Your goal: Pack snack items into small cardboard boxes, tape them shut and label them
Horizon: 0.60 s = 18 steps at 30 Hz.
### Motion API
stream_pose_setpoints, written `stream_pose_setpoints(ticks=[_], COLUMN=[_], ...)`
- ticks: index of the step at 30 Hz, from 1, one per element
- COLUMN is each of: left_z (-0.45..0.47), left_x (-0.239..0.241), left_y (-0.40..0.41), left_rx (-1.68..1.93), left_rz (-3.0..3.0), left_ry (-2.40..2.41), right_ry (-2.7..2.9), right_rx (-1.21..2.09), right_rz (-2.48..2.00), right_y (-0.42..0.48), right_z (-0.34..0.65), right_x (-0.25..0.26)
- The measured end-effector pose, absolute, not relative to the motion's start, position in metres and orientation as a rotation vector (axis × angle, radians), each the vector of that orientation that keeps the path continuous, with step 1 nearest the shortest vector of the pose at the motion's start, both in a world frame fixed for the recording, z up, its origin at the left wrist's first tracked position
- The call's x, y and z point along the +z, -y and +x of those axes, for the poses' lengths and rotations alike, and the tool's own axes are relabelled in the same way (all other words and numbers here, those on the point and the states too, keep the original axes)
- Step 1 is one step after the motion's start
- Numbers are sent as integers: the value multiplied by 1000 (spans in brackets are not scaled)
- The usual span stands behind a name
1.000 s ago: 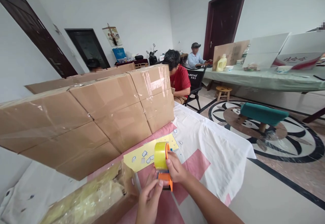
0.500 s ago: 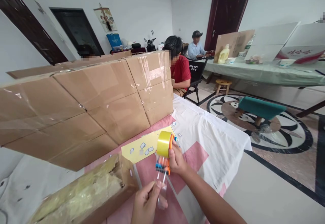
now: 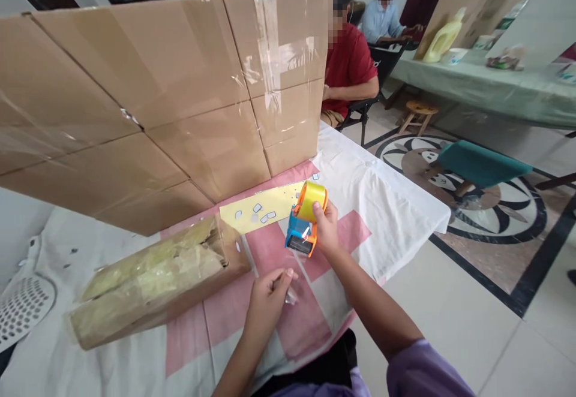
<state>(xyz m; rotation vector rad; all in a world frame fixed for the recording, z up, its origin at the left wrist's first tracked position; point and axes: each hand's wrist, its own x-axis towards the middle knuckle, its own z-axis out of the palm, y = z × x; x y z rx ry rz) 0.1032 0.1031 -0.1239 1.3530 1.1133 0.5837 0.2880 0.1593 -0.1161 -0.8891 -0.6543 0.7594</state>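
Note:
My right hand (image 3: 326,229) is closed around an orange and blue tape dispenser (image 3: 302,224) carrying a yellow roll, held above the table. My left hand (image 3: 266,298) pinches the free end of the clear tape strip (image 3: 291,294), which runs from the dispenser down to my fingers. To the left of my left hand lies a long cardboard box (image 3: 153,280) wrapped in yellowish tape, resting on the white and pink cloth (image 3: 382,205).
A wall of taped cardboard boxes (image 3: 148,97) stands across the back of the table. A yellow sticker sheet (image 3: 263,208) lies by them. A person in a red shirt (image 3: 348,64) sits behind; another sits farther back. A white perforated basket (image 3: 22,310) is at left.
The camera tilted down. My right hand lifted the dispenser away to the right while my left hand drew the tape end out, lengthening the strip between them.

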Motion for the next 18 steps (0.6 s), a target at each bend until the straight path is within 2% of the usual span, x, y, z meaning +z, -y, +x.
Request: stream_pose_setpoints(ticks=[10,13,18], left_z=[109,113,119], left_x=[-135,-145,-168], left_y=[-111,-114,-121], left_rx=[633,585,624], left_rz=[1351,1339,1311], left_ry=[-1175,-1180,-1177], right_ry=[792,806,758], right_rx=[764,714,798], right_rz=[-993,-1079,-975], right_y=[-142,-138,-137], right_z=[286,288,288], right_x=[-113,-113,-112])
